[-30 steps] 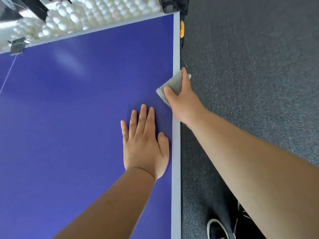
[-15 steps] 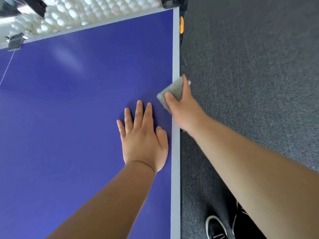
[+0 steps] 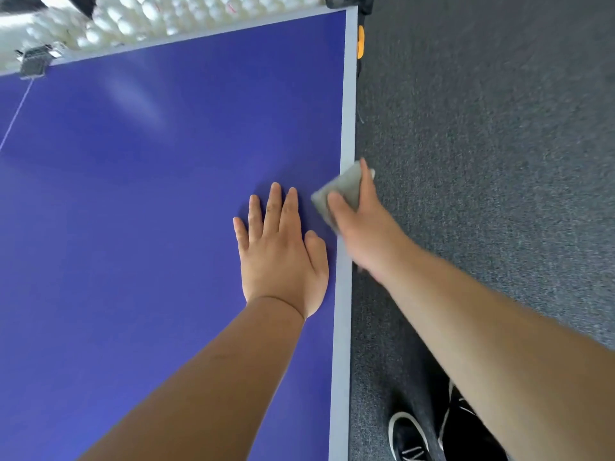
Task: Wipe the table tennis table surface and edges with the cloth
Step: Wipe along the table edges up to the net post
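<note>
The blue bench (image 3: pixel 133 227) fills the left and middle of the view, with a pale grey border (image 3: pixel 346 111) running along its right edge and across its far end. To the right lies dark grey carpet floor (image 3: pixel 499 161). A heap of white balls (image 3: pixel 159 15) sits just beyond the far end of the bench.

The left hand (image 3: pixel 283 257) lies flat on the blue surface near the right edge, palm down, fingers straight and slightly spread, holding nothing. Just right of it, the right hand (image 3: pixel 362 227) grips the cloth (image 3: pixel 342 191), thumb on top and fingers reaching over the side of the bench; the hand is a little blurred. The grey cloth sits folded over the right border, partly on the blue surface and partly over the edge.

A black shoe (image 3: pixel 411 437) with a white sole shows on the carpet at the near right. A metal clamp (image 3: pixel 35 61) sits on the far left border, and a small yellow part (image 3: pixel 360 41) sticks out at the far right corner.
</note>
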Tool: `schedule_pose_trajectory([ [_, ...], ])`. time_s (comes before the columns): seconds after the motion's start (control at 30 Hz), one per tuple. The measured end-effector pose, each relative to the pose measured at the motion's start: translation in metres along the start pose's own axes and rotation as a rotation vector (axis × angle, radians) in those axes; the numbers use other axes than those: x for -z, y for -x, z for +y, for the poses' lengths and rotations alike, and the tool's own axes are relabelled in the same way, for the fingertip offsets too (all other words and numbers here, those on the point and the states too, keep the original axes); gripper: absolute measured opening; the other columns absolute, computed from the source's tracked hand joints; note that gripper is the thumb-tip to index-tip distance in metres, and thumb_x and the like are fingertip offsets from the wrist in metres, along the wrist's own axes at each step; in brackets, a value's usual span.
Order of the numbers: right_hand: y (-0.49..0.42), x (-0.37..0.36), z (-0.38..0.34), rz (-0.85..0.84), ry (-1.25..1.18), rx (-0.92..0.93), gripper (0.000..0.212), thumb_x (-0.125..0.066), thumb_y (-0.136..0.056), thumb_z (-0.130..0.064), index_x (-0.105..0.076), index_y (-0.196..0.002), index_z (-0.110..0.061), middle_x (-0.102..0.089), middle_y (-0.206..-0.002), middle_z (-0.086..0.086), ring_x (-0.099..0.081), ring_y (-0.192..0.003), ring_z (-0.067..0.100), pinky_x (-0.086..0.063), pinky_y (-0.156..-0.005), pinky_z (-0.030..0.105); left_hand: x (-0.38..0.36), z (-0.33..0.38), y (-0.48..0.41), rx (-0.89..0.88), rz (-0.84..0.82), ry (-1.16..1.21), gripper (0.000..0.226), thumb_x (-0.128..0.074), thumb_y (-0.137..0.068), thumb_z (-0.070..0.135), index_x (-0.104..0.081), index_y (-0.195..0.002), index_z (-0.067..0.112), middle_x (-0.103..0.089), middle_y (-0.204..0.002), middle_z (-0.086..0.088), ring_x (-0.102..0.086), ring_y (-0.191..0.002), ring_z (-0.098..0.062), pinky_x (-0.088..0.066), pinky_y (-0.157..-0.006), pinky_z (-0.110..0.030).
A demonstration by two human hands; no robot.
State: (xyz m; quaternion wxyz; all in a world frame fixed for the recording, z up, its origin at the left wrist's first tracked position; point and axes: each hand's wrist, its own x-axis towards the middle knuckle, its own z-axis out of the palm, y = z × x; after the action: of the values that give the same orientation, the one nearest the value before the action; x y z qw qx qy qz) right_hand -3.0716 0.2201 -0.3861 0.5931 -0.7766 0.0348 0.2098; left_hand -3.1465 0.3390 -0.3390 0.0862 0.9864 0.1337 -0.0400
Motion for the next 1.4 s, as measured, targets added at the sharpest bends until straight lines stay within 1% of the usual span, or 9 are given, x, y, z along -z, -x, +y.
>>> schedule_pose_trajectory([
  [0.13, -0.057, 0.012, -0.025, 0.061, -0.019, 0.062, 0.071, -0.043, -0.107, -0.048, -0.005, -0.165, -0.036, -0.052, -0.137, -0.007, -0.056, -0.103, 0.009, -0.040, -0.080, 0.024, -0.002, 0.000, -0.002, 0.001, 0.015, 0.006, 0.083, -0.005, -0.087, 0.047, -0.020, -0.165, 0.024, -0.010, -0.174, 0.002, -0.001, -0.161, -0.028, -0.002, -0.129, -0.053],
  [0.2, -0.049, 0.010, -0.022, 0.036, -0.080, 0.054, 0.058, -0.044, -0.107, -0.042, -0.018, -0.159, -0.035, -0.052, -0.124, -0.004, -0.051, -0.096, 0.009, -0.040, -0.086, 0.028, -0.003, 0.000, -0.001, 0.003, 0.025, 0.011, 0.083, -0.005, -0.087, 0.047, -0.021, -0.165, 0.023, -0.011, -0.174, 0.002, -0.002, -0.161, -0.028, -0.002, -0.129, -0.053],
  [0.4, 0.078, -0.018, 0.028, -0.042, -0.211, -0.024, 0.074, -0.049, -0.107, -0.040, 0.001, -0.161, -0.048, -0.033, -0.165, -0.002, -0.047, -0.138, 0.011, -0.042, -0.107, 0.026, 0.001, -0.003, 0.007, 0.056, 0.037, 0.125, 0.075, -0.011, -0.092, 0.037, -0.028, -0.163, 0.019, -0.017, -0.173, 0.002, -0.005, -0.160, -0.021, -0.002, -0.130, -0.042],
  [0.57, 0.038, -0.002, -0.002, -0.046, 0.100, -0.059, 0.079, -0.043, -0.106, -0.050, 0.011, -0.163, -0.039, -0.034, -0.164, 0.009, -0.056, -0.128, 0.030, -0.045, -0.086, 0.035, 0.004, -0.022, 0.082, -0.050, -0.074, 0.098, 0.069, -0.021, -0.099, 0.043, -0.024, -0.165, 0.022, -0.008, -0.174, 0.001, 0.000, -0.161, -0.019, 0.000, -0.130, -0.040],
  [0.7, 0.000, 0.001, -0.024, 0.029, 0.045, -0.034, 0.077, -0.041, -0.108, -0.046, 0.008, -0.165, -0.030, -0.037, -0.162, 0.011, -0.055, -0.124, 0.023, -0.037, -0.090, 0.028, -0.004, -0.038, 0.131, -0.173, -0.112, -0.070, 0.069, -0.027, -0.100, 0.044, -0.019, -0.166, 0.027, -0.006, -0.175, 0.003, 0.001, -0.161, -0.021, -0.007, -0.130, -0.047],
  [0.83, 0.064, -0.016, 0.011, 0.020, -0.040, -0.009, 0.075, -0.045, -0.107, -0.044, 0.006, -0.163, -0.043, -0.023, -0.170, 0.003, -0.043, -0.145, 0.023, -0.034, -0.104, 0.026, -0.010, -0.038, 0.129, -0.144, -0.073, -0.067, 0.069, -0.029, -0.099, 0.043, -0.020, -0.166, 0.027, -0.008, -0.174, 0.002, 0.000, -0.161, -0.021, -0.008, -0.130, -0.048],
  [1.0, 0.115, -0.023, 0.030, -0.041, -0.050, -0.007, 0.079, -0.048, -0.105, -0.045, 0.007, -0.161, -0.048, -0.025, -0.169, 0.004, -0.047, -0.141, 0.027, -0.043, -0.114, 0.043, -0.011, -0.040, 0.129, -0.154, -0.064, -0.054, 0.069, -0.031, -0.099, 0.040, -0.022, -0.165, 0.025, -0.010, -0.174, 0.001, -0.004, -0.161, -0.023, -0.010, -0.130, -0.050],
  [1.27, 0.034, -0.008, 0.000, 0.041, 0.001, -0.014, 0.074, -0.041, -0.107, -0.049, 0.004, -0.164, -0.037, -0.042, -0.158, 0.003, -0.054, -0.123, 0.020, -0.038, -0.077, 0.019, -0.013, -0.037, 0.129, -0.053, -0.054, -0.100, 0.074, -0.025, -0.097, 0.050, -0.015, -0.166, 0.025, -0.007, -0.174, 0.000, 0.002, -0.161, -0.028, -0.001, -0.129, -0.054],
  [1.4, 0.084, -0.020, 0.021, 0.020, -0.022, -0.030, 0.073, -0.040, -0.107, -0.049, 0.006, -0.163, -0.040, -0.035, -0.164, 0.002, -0.048, -0.139, 0.024, -0.037, -0.097, 0.027, -0.014, -0.037, 0.129, -0.049, -0.052, -0.113, 0.074, -0.022, -0.097, 0.051, -0.011, -0.166, 0.027, -0.003, -0.175, 0.002, 0.005, -0.161, -0.027, 0.001, -0.129, -0.053],
])
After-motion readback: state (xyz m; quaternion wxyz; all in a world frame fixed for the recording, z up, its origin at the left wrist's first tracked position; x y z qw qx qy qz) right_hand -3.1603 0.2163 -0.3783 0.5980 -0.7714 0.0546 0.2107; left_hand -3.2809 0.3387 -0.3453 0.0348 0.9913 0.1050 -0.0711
